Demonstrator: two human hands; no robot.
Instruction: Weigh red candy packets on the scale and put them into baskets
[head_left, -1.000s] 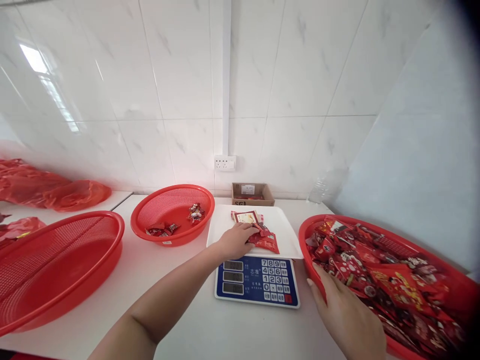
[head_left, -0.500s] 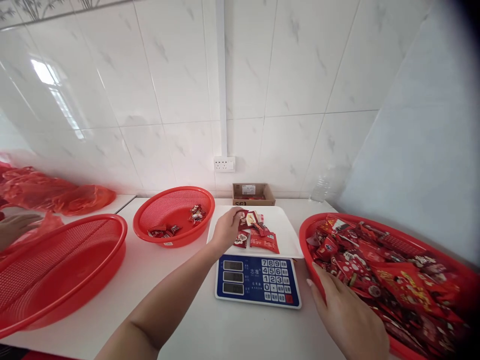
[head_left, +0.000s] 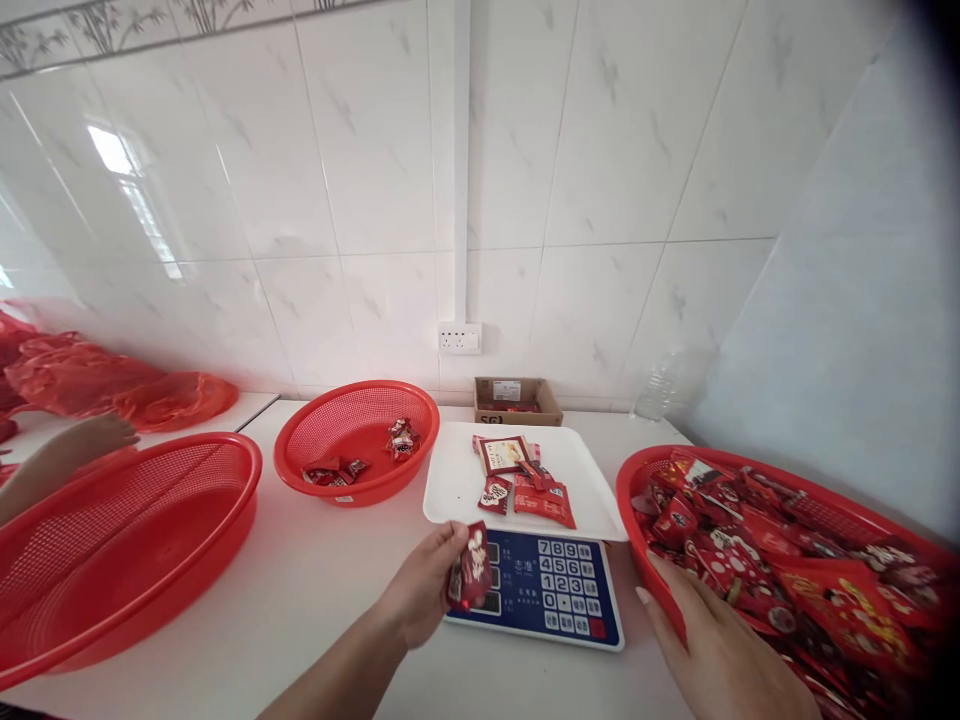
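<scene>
My left hand (head_left: pixel 427 585) pinches a dark red snack packet (head_left: pixel 472 565) in front of the digital scale (head_left: pixel 555 585), partly covering its displays. On the scale's white tray (head_left: pixel 450 470) lie several wrapped snacks: a cream-and-red packet (head_left: pixel 506 455), a flat red packet (head_left: pixel 544 503) and a small dark red packet (head_left: pixel 495 494) among them. My right hand (head_left: pixel 724 640) grips the near left rim of the right-hand red basket (head_left: pixel 628 500), its thumb outside. That basket is heaped with mostly red snack packets (head_left: pixel 750 545).
A smaller red basket (head_left: pixel 292 440) with a few snacks stands left of the scale. Further left is a large red basket (head_left: pixel 180 540). Another person's hand (head_left: pixel 97 440) reaches near red plastic bags (head_left: pixel 135 390). A cardboard box (head_left: pixel 555 408) and a clear bottle (head_left: pixel 656 390) stand by the wall.
My left hand has drawn back from the tray toward me, taking a dark red packet with it. My right hand stays at the basket rim. The other person's hand has moved right.
</scene>
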